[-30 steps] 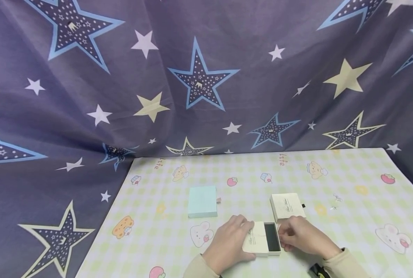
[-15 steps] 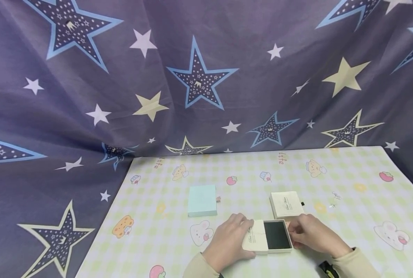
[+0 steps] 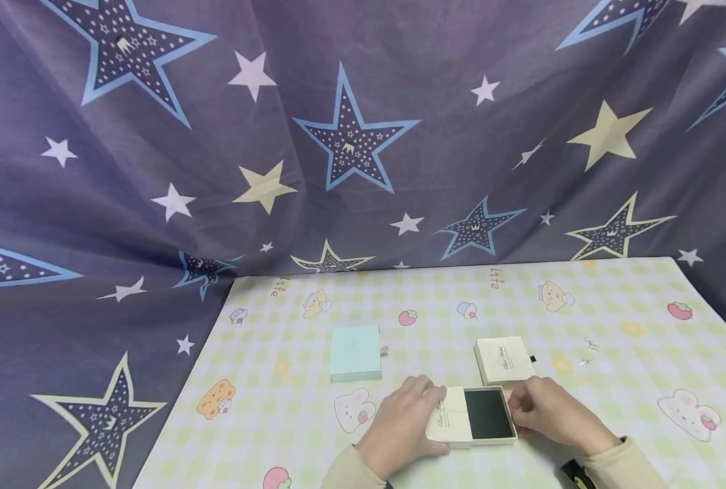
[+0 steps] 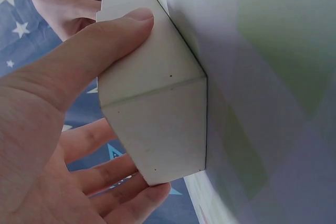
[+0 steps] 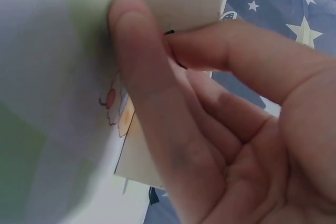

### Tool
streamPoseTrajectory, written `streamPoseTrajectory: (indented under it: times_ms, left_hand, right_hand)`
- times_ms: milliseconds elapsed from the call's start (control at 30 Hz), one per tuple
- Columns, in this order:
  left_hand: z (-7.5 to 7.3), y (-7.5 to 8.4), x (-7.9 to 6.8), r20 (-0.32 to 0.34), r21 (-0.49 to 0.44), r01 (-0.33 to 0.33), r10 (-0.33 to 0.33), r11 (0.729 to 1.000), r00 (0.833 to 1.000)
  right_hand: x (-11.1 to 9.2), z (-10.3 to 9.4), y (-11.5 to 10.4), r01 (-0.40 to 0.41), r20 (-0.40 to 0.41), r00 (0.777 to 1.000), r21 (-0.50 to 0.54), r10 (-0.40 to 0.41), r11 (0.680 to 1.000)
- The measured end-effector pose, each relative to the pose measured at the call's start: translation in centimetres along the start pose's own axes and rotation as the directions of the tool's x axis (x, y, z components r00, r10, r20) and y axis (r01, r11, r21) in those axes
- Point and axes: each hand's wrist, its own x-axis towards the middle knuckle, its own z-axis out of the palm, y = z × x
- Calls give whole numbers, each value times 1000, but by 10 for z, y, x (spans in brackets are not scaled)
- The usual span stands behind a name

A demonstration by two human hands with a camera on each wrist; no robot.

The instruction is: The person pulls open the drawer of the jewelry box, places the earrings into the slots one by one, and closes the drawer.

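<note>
A small cream-white drawer box (image 3: 453,428) with dark script lies on the table, its dark-lined drawer (image 3: 489,414) pulled far out to the right. My left hand (image 3: 399,424) holds the outer sleeve from the left. In the left wrist view, the thumb (image 4: 118,38) lies along one side of the box (image 4: 157,119) and the fingers reach around the opposite side. At the drawer's right end is my right hand (image 3: 552,414). The right wrist view shows its thumb and a finger pinching a small black pull tab (image 5: 169,32) on the drawer front.
Just behind stands a second cream-white box (image 3: 504,360) with a black tab. A mint-green box (image 3: 355,353) with a pink tab sits further left. Small shiny pieces (image 3: 591,345) lie at the right on the checked tablecloth (image 3: 436,353). A starry curtain (image 3: 363,136) hangs behind.
My right hand has drawn the drawer to the right, so much more of its dark inside shows. The left hand has kept the sleeve in place.
</note>
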Motion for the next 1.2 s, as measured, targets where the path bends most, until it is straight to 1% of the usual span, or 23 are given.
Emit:
streamPoseTrajectory:
  times_ms: [133, 233, 400, 500, 600, 733, 800, 900, 1033, 1067, 1200]
  left_hand:
    - [0, 0, -1, -2, 7, 0, 0, 1000, 1000]
    - [0, 0, -1, -8, 10, -3, 3, 1000, 1000]
    - [-1, -1, -2, -23, 10, -7, 7, 1000, 1000]
    - [0, -1, -2, -20, 9, -7, 7, 1000, 1000]
    - [0, -1, -2, -14, 10, -6, 6, 1000, 1000]
    - [0, -1, -2, -17, 19, -9, 10, 1000, 1000]
    - [0, -1, -2, -17, 21, -11, 12, 1000, 1000]
    - [0, -1, -2, -17, 26, -13, 14, 1000, 1000]
    - [1, -1, -2, -13, 33, -11, 11, 999, 1000]
    - [0, -1, -2, -12, 36, -12, 12, 999, 1000]
    - [0, -1, -2, 2, 30, -7, 7, 1000, 1000]
  right_hand:
    - [-1, -1, -1, 5, -4, 1000, 14, -5, 1000]
    - [-1, -3, -1, 16, -24, 1000, -12, -17, 1000]
    - [-2, -11, -2, 64, -95, 993, -74, -71, 995]
    - [-4, -17, -3, 111, -152, 980, -115, -128, 987]
    - [-5, -24, -2, 141, -210, 961, -178, -178, 974]
    - [-6, -33, 1, 147, -286, 934, -241, -215, 959]
    - [-6, -38, 2, 132, -324, 921, -267, -218, 955]
    - [-7, -47, 3, 59, -374, 911, -299, -174, 952]
    - [-7, -61, 5, -43, -402, 910, -329, -99, 943]
    - [-7, -64, 7, -57, -403, 911, -334, -88, 941]
    - [-7, -75, 14, -85, -416, 905, -376, -86, 923]
